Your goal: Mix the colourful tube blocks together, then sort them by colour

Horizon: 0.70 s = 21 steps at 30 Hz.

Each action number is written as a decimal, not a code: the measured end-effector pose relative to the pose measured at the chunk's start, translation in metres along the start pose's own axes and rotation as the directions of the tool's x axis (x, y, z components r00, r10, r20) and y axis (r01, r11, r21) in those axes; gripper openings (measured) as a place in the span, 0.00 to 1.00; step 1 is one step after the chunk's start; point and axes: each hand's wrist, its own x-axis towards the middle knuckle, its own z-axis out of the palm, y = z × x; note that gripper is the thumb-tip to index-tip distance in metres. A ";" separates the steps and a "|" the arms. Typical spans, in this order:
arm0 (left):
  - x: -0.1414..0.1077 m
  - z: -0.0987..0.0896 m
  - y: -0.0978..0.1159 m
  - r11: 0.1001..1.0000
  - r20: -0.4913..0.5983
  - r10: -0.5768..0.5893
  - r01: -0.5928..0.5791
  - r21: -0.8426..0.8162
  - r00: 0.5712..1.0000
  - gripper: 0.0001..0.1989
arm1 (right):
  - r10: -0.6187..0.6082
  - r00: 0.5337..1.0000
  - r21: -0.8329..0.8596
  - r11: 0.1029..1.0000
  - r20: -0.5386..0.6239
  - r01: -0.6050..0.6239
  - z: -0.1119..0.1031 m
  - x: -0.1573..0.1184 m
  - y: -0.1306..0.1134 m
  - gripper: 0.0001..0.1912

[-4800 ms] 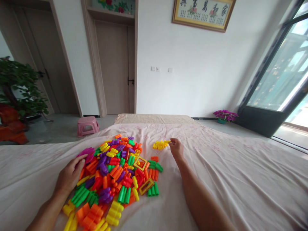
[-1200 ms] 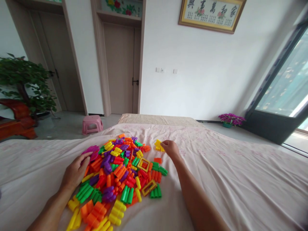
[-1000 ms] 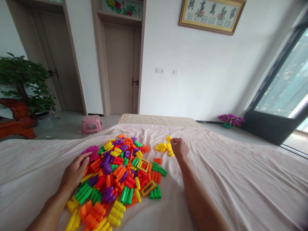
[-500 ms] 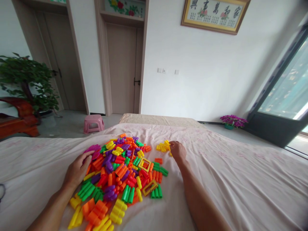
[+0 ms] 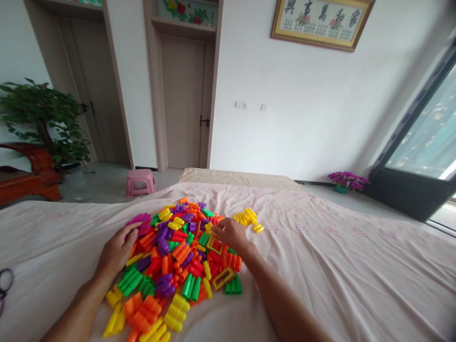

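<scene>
A heap of bullet-shaped plastic building blocks (image 5: 166,266) in red, orange, green, purple and yellow lies on the cloth. My left hand (image 5: 116,249) rests at its left edge with fingers stretched out, beside a magenta flower-shaped piece (image 5: 141,222). Over the heap's right side reaches my right hand (image 5: 233,235), open, its fingertips close to a yellow block (image 5: 209,228). Just below them lies a yellow rectangular frame piece (image 5: 215,243); a second frame piece (image 5: 223,279) is nearer me. Beyond my right hand sits a small group of yellow blocks (image 5: 246,217).
A pale flowered cloth (image 5: 338,266) covers the surface. Dark-rimmed glasses or a similar looped object (image 5: 6,280) show at the left edge. Past the cloth stand a pink stool (image 5: 140,183), a wooden chair (image 5: 39,166) and a pot of purple flowers (image 5: 347,180).
My right hand has moved left from the small yellow group to the heap. A yellow block that it partly covered now lies in full view beside that group. My left hand stays put.
</scene>
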 end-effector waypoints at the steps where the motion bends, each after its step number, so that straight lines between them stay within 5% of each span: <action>1: 0.000 0.000 0.000 1.000 -0.003 0.000 0.000 0.000 1.000 0.25 | -0.006 1.000 0.003 1.000 0.001 0.006 0.003 0.000 0.000 0.16; 6: -0.001 0.000 -0.002 1.000 -0.007 0.012 -0.012 -0.005 1.000 0.25 | 0.042 0.999 0.083 0.996 0.011 -0.043 0.007 0.007 0.007 0.15; 10: 0.000 0.000 -0.005 1.000 -0.003 0.011 -0.011 0.010 1.000 0.25 | 0.139 0.982 0.136 0.983 -0.125 -0.121 -0.007 0.014 0.027 0.12; 15: 0.001 0.001 -0.008 1.000 -0.002 0.031 -0.031 0.005 1.000 0.24 | 0.294 0.924 0.159 0.952 -0.243 -0.261 -0.028 0.018 0.067 0.16; 21: 0.001 0.001 -0.006 0.999 -0.017 0.031 -0.031 0.012 0.999 0.24 | 0.525 0.812 0.234 0.849 -0.256 -0.475 -0.036 0.019 0.107 0.20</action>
